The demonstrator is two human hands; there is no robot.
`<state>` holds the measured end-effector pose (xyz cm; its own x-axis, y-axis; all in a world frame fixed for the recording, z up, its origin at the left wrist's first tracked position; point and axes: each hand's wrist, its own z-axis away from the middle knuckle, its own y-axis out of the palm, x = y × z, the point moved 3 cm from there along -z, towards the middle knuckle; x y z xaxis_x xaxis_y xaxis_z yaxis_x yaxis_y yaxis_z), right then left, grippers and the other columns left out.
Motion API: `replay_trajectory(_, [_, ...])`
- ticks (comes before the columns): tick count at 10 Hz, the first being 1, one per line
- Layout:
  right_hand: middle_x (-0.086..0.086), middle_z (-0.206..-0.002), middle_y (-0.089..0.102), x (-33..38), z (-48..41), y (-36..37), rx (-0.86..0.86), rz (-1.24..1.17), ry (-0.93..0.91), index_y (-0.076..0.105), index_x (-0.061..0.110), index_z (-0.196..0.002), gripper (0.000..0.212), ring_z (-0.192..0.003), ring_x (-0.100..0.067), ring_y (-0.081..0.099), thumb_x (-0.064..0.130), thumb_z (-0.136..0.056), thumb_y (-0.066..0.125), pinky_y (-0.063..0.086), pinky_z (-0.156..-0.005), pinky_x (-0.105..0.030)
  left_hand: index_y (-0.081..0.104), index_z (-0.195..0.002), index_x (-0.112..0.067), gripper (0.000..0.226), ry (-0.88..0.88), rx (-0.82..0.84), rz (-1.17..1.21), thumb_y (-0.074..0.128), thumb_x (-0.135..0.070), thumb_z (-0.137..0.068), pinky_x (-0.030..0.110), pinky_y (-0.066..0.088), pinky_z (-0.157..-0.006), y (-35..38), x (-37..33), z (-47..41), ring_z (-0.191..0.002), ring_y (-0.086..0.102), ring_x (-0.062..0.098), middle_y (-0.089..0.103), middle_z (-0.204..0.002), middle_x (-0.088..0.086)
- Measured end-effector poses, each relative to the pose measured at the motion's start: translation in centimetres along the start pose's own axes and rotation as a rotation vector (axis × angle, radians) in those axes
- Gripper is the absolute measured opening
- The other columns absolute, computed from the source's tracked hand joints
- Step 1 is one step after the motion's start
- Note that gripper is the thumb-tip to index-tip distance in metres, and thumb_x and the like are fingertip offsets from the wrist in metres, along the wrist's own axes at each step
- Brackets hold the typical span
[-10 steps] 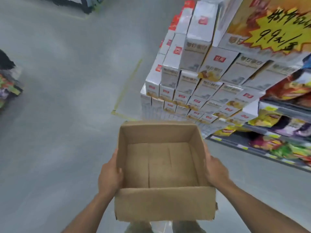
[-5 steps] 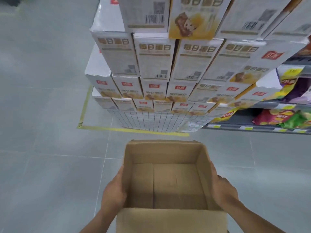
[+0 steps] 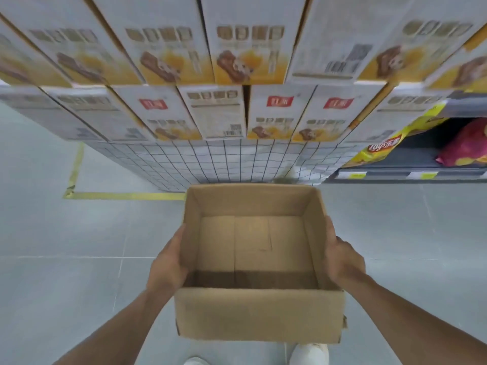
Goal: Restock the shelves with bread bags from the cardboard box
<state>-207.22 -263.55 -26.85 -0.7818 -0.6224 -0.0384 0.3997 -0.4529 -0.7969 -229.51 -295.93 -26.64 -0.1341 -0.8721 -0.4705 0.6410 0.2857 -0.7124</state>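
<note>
I hold an open brown cardboard box (image 3: 259,314) in front of me, above the grey floor. Its inside is bare; no bread bags show in it. My left hand (image 3: 168,262) grips the box's left wall, thumb on the rim. My right hand (image 3: 342,259) presses on the right wall. Both forearms reach in from the bottom corners.
A tall stack of white and orange snack cartons (image 3: 216,111) on a wire-grid base (image 3: 232,162) stands straight ahead. Yellow floor tape (image 3: 118,196) marks its footprint. A shelf (image 3: 408,175) at right holds chip bags (image 3: 382,148). My white shoes (image 3: 308,354) show below the box.
The view has swung to face the carton stack and come much closer to it. The box stays held in both hands the same way.
</note>
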Motion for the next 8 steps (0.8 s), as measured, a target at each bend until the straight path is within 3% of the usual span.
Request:
replay_trajectory(1, [-0.008, -0.127, 0.057, -0.1, -3.2, 2.3, -0.032, -0.076, 0.001, -0.024, 0.029, -0.156, 0.097, -0.094, -0.025, 0.057, 0.003, -0.094, 0.044, 0.048, -0.078, -0.034, 0.026, -0.16, -0.033, 0.086, 0.031, -0.043, 0.029, 0.052, 0.004, -0.087, 0.041, 0.045, -0.109, 2.4, 0.5, -2.9, -0.13, 0.056, 0.031, 0.053, -0.151, 0.002])
replay_trajectory(3, [-0.002, -0.138, 0.052, -0.2, -5.4, 6.1, -0.125, -0.257, 0.029, -0.019, 0.038, -0.157, 0.097, -0.088, -0.025, 0.057, -0.003, -0.092, 0.04, 0.05, -0.08, -0.034, 0.018, -0.16, -0.042, 0.096, 0.052, -0.079, 0.057, 0.051, 0.003, -0.081, 0.043, 0.042, -0.114, 5.3, 1.9, -5.4, -0.136, 0.052, 0.024, 0.042, -0.158, -0.012])
replay_trajectory(4, [-0.001, -0.152, 0.039, -0.5, -4.5, 8.1, -0.114, -0.317, -0.028, -0.029, 0.041, -0.15, 0.106, -0.105, -0.027, 0.062, -0.005, -0.09, 0.044, 0.054, -0.089, -0.037, 0.013, -0.162, -0.037, 0.098, 0.042, -0.039, 0.006, 0.053, 0.005, -0.084, 0.03, 0.036, -0.114, 6.2, 3.5, -4.8, -0.144, 0.044, 0.02, 0.032, -0.164, -0.014])
replay_trajectory(5, [0.0, -0.158, 0.03, -0.9, -4.2, 8.8, -0.1, -0.356, -0.074, -0.041, 0.05, -0.14, 0.114, -0.108, -0.027, 0.063, -0.002, -0.086, 0.046, 0.055, -0.085, -0.036, 0.01, -0.163, -0.033, 0.097, 0.031, 0.024, -0.022, 0.055, 0.002, -0.085, 0.031, 0.038, -0.112, 6.0, 3.7, -4.4, -0.146, 0.039, 0.019, 0.025, -0.167, -0.012])
replay_trajectory(6, [0.0, -0.161, 0.022, -0.7, -3.1, 6.5, 0.028, -0.402, -0.019, -0.014, 0.036, -0.159, 0.101, -0.123, -0.032, 0.054, 0.003, -0.086, 0.048, 0.05, -0.089, -0.04, 0.004, -0.164, -0.03, 0.094, -0.057, 0.133, -0.074, 0.05, 0.0, -0.088, 0.038, 0.035, -0.118, 5.1, 3.1, -5.0, -0.152, 0.03, 0.02, 0.014, -0.171, -0.006])
replay_trajectory(7, [-0.001, -0.164, 0.018, 0.0, -1.6, 3.5, 0.069, -0.368, -0.018, 0.0, 0.026, -0.161, 0.091, -0.138, -0.031, 0.037, 0.005, -0.086, 0.048, 0.045, -0.104, -0.047, 0.003, -0.164, -0.03, 0.09, -0.069, 0.161, -0.144, 0.052, -0.009, -0.091, 0.042, 0.03, -0.121, 2.9, 1.6, -4.5, -0.156, 0.019, 0.024, 0.008, -0.171, 0.0])
replay_trajectory(8, [-0.002, -0.165, 0.013, 1.0, 0.6, 0.1, 0.06, -0.338, -0.038, 0.002, 0.023, -0.162, 0.088, -0.142, -0.029, 0.028, 0.005, -0.088, 0.047, 0.042, -0.107, -0.045, 0.003, -0.164, -0.029, 0.086, 0.009, 0.1, -0.283, 0.055, -0.021, -0.096, 0.047, 0.032, -0.12, -0.1, -1.2, -2.7, -0.156, 0.012, 0.026, 0.008, -0.171, 0.003])
